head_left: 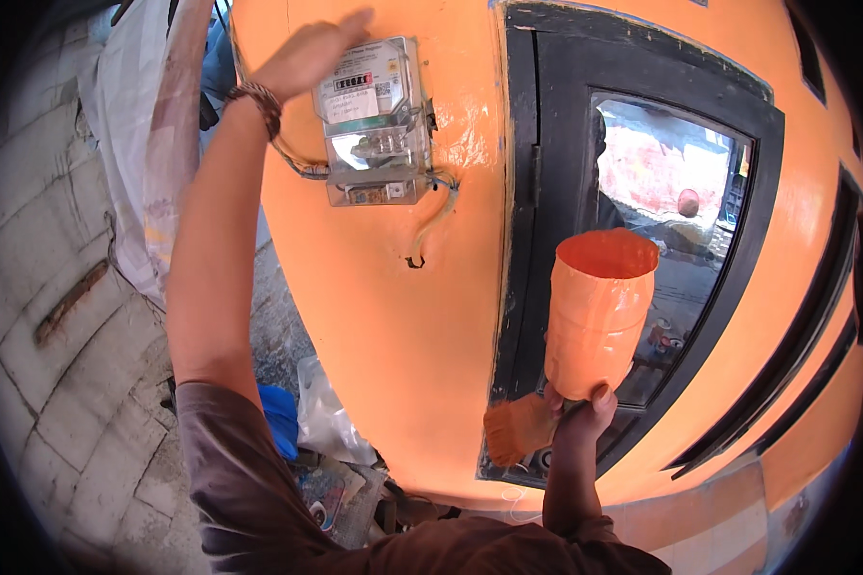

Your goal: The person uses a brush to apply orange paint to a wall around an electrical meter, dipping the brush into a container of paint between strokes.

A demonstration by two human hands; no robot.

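Observation:
My left hand (307, 59) is raised at the upper left with its fingers stretched out, holding nothing. It overlaps the upper left edge of an electricity meter (374, 101) on the orange wall (403, 355); I cannot tell whether it touches the meter. Lower right, my right hand (593, 414) is closed around the bottom of a cut-open plastic bottle (599, 321), coated in orange paint and held upright. The same hand also grips a paintbrush (520, 429), its orange-covered bristles pointing left. The brush's handle is mostly hidden by the fingers.
A black-framed glass window (676, 230) stands behind the bottle. Cables run beside the meter, and a loose wire (431, 225) hangs below it. At the left are a grey block wall (48, 316) and a pale hanging sheet (144, 144). Plastic bags (328, 414) lie below.

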